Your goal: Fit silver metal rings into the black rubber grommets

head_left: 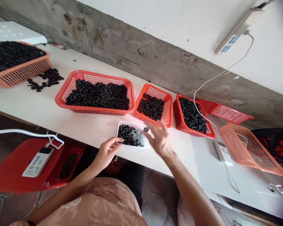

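Observation:
My left hand (108,151) is closed in a pinch at the near left corner of a small white tray (145,146). A small dark piece (120,143) shows at its fingertips, too small to name. Over the tray's right side, my right hand (159,139) pinches a small black cylindrical piece (146,129) between thumb and fingers. Inside the tray lie small black rounded pieces (125,133) on the left and a heap of tiny shiny silvery bits (138,138) on the right.
Red baskets (97,111) (153,119) (179,117) of black ring-like pieces line the table behind the tray. An orange basket (25,70) holds flat black pieces. A white cable (198,84) hangs across the right basket to a power strip (223,152). A red stool (11,166) stands left.

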Motion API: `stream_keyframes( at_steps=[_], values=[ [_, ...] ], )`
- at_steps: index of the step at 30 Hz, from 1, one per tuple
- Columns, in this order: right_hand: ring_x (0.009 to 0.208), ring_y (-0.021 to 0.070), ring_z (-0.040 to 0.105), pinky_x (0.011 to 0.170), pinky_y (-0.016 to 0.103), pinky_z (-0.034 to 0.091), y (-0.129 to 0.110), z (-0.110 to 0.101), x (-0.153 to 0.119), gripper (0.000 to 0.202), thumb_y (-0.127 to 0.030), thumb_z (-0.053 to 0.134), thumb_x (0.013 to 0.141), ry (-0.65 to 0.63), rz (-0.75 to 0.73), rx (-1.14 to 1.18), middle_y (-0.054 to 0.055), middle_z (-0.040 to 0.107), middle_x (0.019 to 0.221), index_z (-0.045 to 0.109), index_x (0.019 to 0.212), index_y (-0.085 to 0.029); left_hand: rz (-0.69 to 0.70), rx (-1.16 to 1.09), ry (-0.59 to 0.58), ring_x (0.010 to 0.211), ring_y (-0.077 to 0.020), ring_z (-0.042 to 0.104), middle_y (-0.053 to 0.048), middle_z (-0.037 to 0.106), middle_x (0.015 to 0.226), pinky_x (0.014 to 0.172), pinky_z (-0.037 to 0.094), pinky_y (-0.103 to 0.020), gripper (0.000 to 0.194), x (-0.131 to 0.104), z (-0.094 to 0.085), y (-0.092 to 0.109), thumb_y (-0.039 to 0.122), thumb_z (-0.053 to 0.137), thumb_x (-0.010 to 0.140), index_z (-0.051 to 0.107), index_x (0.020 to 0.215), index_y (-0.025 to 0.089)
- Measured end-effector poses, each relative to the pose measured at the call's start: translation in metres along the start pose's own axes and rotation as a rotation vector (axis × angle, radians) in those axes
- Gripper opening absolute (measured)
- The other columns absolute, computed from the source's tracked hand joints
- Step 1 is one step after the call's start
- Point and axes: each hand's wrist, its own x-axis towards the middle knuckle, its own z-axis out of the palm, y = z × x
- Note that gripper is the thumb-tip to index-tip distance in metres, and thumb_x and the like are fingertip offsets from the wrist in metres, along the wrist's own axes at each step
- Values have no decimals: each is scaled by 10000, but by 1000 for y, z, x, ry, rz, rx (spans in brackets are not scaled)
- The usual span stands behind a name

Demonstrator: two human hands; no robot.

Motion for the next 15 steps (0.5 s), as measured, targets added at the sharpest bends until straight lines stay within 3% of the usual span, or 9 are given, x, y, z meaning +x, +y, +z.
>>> stream_keyframes(
  at_steps=[4, 7, 12, 15],
  values=[
    [1078, 307, 701, 943, 503, 532, 40, -25, 36, 531, -518, 583, 956, 330, 344, -137, 182, 708, 1210, 599, 1334, -146, 36, 103, -30, 790, -166, 612, -73, 701, 1082, 669, 466, -246, 324, -2, -3, -3, 450, 613, 905, 703, 1078, 191],
    [975, 249, 725, 880, 399, 565, 42, -27, 39, 426, -470, 519, 994, 417, 445, -63, 127, 751, 1084, 684, 1216, -146, 85, 134, -52, 835, -169, 624, -69, 699, 1107, 692, 478, -240, 274, -3, -5, -2, 407, 589, 918, 698, 1046, 190],
    [784, 195, 716, 763, 310, 572, 17, 1, 7, 272, -369, 579, 953, 278, 508, 66, 71, 765, 868, 754, 936, -162, 147, 164, -63, 872, -169, 636, -49, 710, 1076, 730, 481, -242, 218, 0, -8, -5, 355, 576, 926, 699, 1012, 197],
    [776, 189, 705, 761, 310, 565, 6, 20, -12, 241, -306, 561, 949, -9, 542, 170, 86, 765, 911, 747, 962, -154, 180, 168, -60, 901, -173, 647, -42, 716, 1047, 754, 478, -242, 215, 3, -9, -8, 361, 565, 943, 700, 978, 198]
  ],
)
